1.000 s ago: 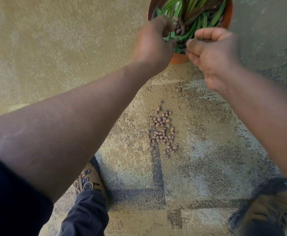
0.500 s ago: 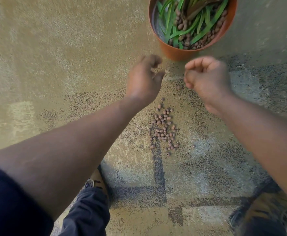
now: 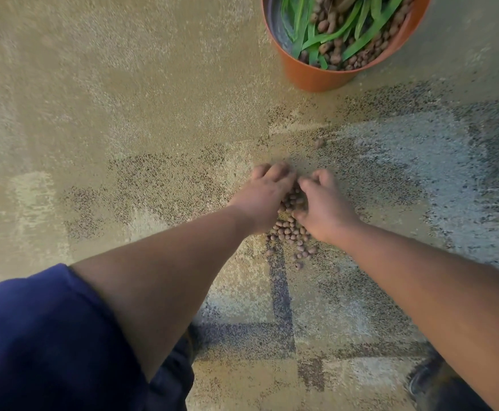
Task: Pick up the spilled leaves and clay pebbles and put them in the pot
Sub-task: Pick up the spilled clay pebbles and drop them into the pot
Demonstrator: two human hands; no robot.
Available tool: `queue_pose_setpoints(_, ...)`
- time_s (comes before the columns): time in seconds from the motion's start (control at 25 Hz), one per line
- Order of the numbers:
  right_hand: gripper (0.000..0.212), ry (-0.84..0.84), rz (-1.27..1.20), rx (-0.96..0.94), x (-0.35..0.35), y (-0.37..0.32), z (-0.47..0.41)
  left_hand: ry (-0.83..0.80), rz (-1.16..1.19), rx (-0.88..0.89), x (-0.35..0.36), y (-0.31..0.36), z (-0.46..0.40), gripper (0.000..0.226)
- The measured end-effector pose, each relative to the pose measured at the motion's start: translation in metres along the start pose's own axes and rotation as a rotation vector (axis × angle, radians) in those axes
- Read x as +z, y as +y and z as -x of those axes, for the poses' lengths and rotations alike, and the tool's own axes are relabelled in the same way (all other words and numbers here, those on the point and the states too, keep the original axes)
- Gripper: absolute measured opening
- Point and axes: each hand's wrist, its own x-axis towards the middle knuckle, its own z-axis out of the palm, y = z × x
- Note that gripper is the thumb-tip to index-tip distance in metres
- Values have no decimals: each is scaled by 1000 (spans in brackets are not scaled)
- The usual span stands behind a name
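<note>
Left hand (image 3: 267, 192) and right hand (image 3: 321, 203) cupped, fingers curled around clay pebbles (image 3: 291, 229) on carpet (image 3: 124, 114); whether any are gripped, cannot tell. Best scoop inward, palms low, catching strays. Pot (image 3: 316, 75) stands well beyond.

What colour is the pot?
Orange, like terracotta; the pot shows in the head view.

— Where's the pot (image 3: 316, 74)?
— Ahead of me on the carpet (image 3: 124, 114), off to the right, leaves (image 3: 328, 37) lying in it.
— And the pebbles (image 3: 291, 232)?
— On the carpet well short of the pot, between my left hand (image 3: 264, 197) and right hand (image 3: 324, 207). One stray pebble (image 3: 318, 143) sits between hands and pot.
</note>
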Motion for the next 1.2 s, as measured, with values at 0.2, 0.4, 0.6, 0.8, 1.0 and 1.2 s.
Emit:
queue_pose_setpoints(0.2,27,15,282,-125,3,0,5,71,30,71,-1,0,1,55)
queue_pose_setpoints(0.4,24,-44,340,-159,6,8,13,53,71,-6,-2,2,4,41)
queue_pose_setpoints(0.6,35,-36,311,-96,1,15,18,60,121,-69,0,2,2,38)
queue_pose_setpoints(0.8,27,18,257,-54,-2,18,21,86,229,-167,-2,-1,4,19)
queue_pose_setpoints(1.0,25,36,138,16,-6,27,28,148,602,-349,-15,2,14,22)
queue_pose_setpoints(1.2,16,298,-335,75,-47,1,28,408,895,-264,-61,31,20,8)
